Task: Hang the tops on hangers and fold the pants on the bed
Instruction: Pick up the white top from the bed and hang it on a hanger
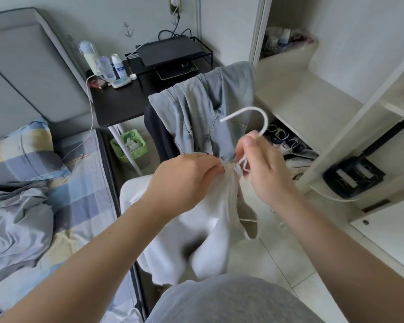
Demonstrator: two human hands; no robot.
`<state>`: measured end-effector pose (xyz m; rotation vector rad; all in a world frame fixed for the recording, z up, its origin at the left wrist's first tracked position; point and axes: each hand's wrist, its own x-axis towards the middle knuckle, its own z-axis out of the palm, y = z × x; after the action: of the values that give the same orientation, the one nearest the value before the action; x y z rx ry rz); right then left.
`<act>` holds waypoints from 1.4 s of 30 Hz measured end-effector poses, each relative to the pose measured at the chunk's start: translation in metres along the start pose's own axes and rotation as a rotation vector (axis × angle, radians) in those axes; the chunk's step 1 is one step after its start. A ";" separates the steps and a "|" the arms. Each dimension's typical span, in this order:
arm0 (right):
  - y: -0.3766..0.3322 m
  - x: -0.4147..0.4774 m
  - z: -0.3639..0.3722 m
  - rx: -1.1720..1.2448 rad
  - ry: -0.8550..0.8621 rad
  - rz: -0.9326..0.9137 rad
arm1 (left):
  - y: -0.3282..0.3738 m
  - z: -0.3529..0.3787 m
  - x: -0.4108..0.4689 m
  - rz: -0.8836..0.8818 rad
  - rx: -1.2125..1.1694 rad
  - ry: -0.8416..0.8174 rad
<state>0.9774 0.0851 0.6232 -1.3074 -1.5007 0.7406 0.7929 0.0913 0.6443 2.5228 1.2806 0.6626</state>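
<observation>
1. fingers (216, 168) of left hand (187, 174) pinch the white top (208, 229) at its neck. right hand (264, 169) fingers curl round the white hanger (254, 110) just below the hook.
2. top hangs in the air between both hands, over the floor (289, 252), beside the bed (84, 183).
3. risk: small pinch on bunched cloth, so a slip likely drops the top to the floor.
4. risk: hanger arms are hidden in the fabric and i cannot tell if they are seated; one shoulder may slide off.
5. risk: the hook is near the grey garments (203, 106) on the chair and could snag.
</observation>
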 end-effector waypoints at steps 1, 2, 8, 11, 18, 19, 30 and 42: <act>0.004 -0.001 -0.003 0.021 0.047 0.010 | -0.005 0.002 -0.002 -0.047 -0.026 0.017; 0.009 -0.004 -0.006 0.045 0.129 0.019 | -0.011 0.003 -0.004 -0.100 -0.053 0.044; 0.036 -0.039 0.027 0.105 -0.240 0.155 | -0.014 0.004 -0.011 -0.271 -0.172 0.211; 0.041 -0.041 0.047 0.025 -0.258 0.120 | -0.010 0.006 -0.013 -0.316 -0.230 0.241; 0.054 -0.023 0.029 -0.087 -0.605 0.227 | -0.022 0.003 -0.022 -0.338 -0.235 0.282; 0.061 -0.018 0.029 -0.222 -0.705 0.266 | -0.023 0.002 -0.022 -0.336 -0.227 0.281; 0.127 0.016 -0.013 -1.084 -0.786 0.240 | -0.054 -0.044 -0.039 -0.337 -0.184 0.145; 0.049 0.027 -0.027 -0.399 -0.504 -0.092 | -0.047 -0.032 -0.037 -0.259 -0.137 -0.082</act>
<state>1.0217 0.1182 0.5958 -1.3889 -2.1871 0.7720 0.7252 0.0890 0.6422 2.2011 1.4465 0.5618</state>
